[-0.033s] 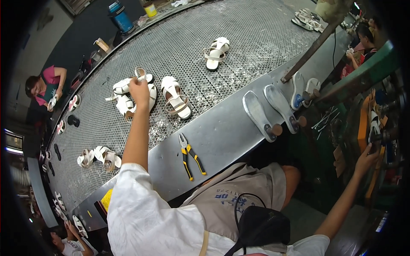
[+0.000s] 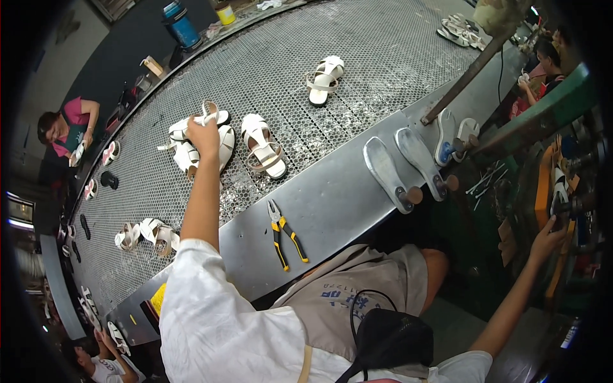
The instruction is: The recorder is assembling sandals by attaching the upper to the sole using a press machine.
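My left hand [image 2: 203,135] is stretched out over the round perforated metal table [image 2: 383,57] and is closed on the strap of a white sandal [image 2: 214,118]. More white sandals [image 2: 182,156] lie under and beside that hand, and one more white sandal [image 2: 265,148] lies just to its right. My right hand [image 2: 549,235] reaches far to the right, its fingers against a dark rack [image 2: 562,191] of tools and shoe parts. Whether it holds anything is not visible.
Yellow-handled pliers [image 2: 285,239] lie on the smooth steel ledge [image 2: 332,198]. Two grey foot-shaped metal forms [image 2: 399,167] stick out at its right end. A sandal pair [image 2: 324,78] lies farther out, others [image 2: 148,233] at the left. People work at the left [image 2: 67,127] and upper right [image 2: 543,64].
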### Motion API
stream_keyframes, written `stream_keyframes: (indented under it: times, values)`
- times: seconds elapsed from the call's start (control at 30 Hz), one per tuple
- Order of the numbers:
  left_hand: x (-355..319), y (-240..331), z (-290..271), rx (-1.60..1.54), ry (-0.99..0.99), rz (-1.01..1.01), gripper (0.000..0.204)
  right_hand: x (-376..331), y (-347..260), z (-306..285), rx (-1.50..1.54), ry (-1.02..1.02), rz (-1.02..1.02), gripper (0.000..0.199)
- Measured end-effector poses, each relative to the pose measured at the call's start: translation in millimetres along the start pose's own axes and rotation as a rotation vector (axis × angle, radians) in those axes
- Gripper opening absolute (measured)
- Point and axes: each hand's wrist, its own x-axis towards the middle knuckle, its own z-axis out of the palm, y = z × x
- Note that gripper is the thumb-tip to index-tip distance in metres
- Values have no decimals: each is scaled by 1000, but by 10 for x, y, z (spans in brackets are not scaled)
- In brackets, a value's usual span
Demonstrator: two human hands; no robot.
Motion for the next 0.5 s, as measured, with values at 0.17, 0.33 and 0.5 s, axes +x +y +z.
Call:
stream_keyframes:
  times: [0.17, 0.33, 0.5]
  values:
    - [228, 19, 417, 235, -235, -359, 112, 47, 499, -24, -42, 1, 111, 59]
    - [620, -182, 621, 166, -408, -245, 70, 67, 387, -73, -74, -70, 143, 58]
    - [650, -278, 610, -111, -185, -223, 33, 112, 198, 17, -37, -98, 155, 56]
